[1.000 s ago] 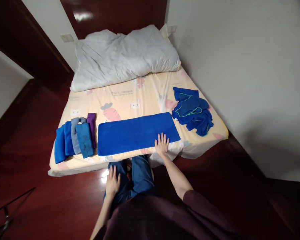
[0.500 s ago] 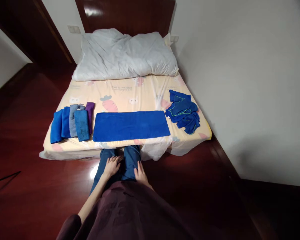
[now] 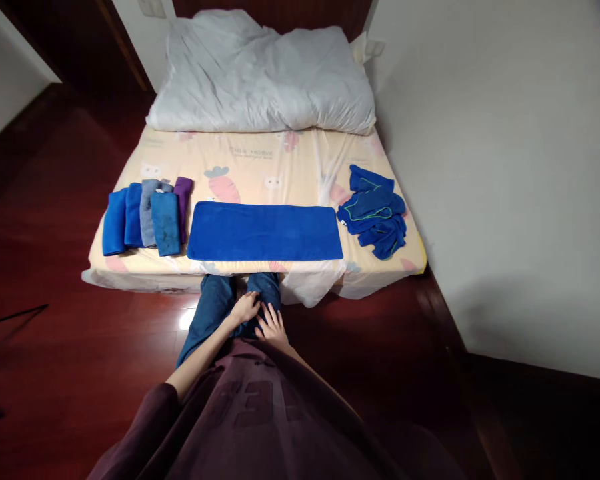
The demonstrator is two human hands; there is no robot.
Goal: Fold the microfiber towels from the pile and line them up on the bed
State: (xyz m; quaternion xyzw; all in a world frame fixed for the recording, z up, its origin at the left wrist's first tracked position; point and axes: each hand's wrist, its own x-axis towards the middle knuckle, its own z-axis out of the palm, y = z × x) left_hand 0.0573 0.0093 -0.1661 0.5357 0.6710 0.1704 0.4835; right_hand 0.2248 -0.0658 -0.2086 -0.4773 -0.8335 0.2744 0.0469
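Observation:
My left hand (image 3: 245,308) rests low in front of my body over my trousers, its fingers loosely bent and holding nothing. Close beside it, my right hand (image 3: 272,325) lies with its fingers apart, also without anything in it. Beyond both hands, a long blue towel (image 3: 265,232) is spread flat along the near edge of the bed. To its left lie several folded towels in blue, a grey one (image 3: 149,210) and a purple one (image 3: 183,200) among them. A crumpled heap of blue cloths (image 3: 375,210) with green edging sits to its right.
The bed (image 3: 300,160) has a patterned yellow sheet, with a large white quilt (image 3: 265,80) bunched at the headboard. A white wall (image 3: 490,167) runs along the right side. On the dark red floor at left stands part of a black stand (image 3: 15,315).
My hands have come closer together over my lap, the left one moving right. The camera view has tilted down, so the bed sits higher. The towels lie as before.

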